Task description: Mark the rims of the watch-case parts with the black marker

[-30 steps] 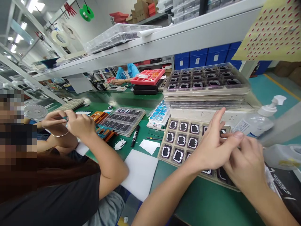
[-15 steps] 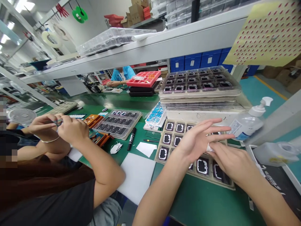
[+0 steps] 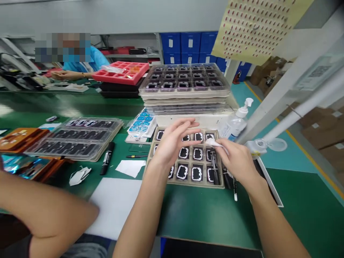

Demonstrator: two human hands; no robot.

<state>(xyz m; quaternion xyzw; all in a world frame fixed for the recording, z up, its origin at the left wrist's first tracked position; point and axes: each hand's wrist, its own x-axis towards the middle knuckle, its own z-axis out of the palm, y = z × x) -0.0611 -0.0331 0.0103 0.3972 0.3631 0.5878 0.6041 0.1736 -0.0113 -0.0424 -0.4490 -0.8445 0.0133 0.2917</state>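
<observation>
My left hand (image 3: 174, 139) is held over the left part of a beige compartment tray (image 3: 192, 184), fingers stretched out and apart, with nothing in it. My right hand (image 3: 236, 157) is closed in a pinch at the tray's right side. At its fingertips shows a small crumpled white piece (image 3: 213, 142); I cannot tell whether it is tissue or a finger cot. Black parts with white rounded frames (image 3: 197, 173) sit in the tray's compartments. A dark marker-like object (image 3: 214, 168) lies across the right column.
Stacked trays (image 3: 185, 93) stand behind, with a pump bottle (image 3: 236, 123) at right. To the left are a black marker (image 3: 107, 157), a clear-lidded tray (image 3: 77, 138) and white paper (image 3: 115, 204). A co-worker's arm (image 3: 48, 208) reaches in; another person (image 3: 94, 61) sits across the bench.
The view has turned right and down. My right hand has moved away from my left hand, with the white piece at its fingertips; earlier they touched at it.
</observation>
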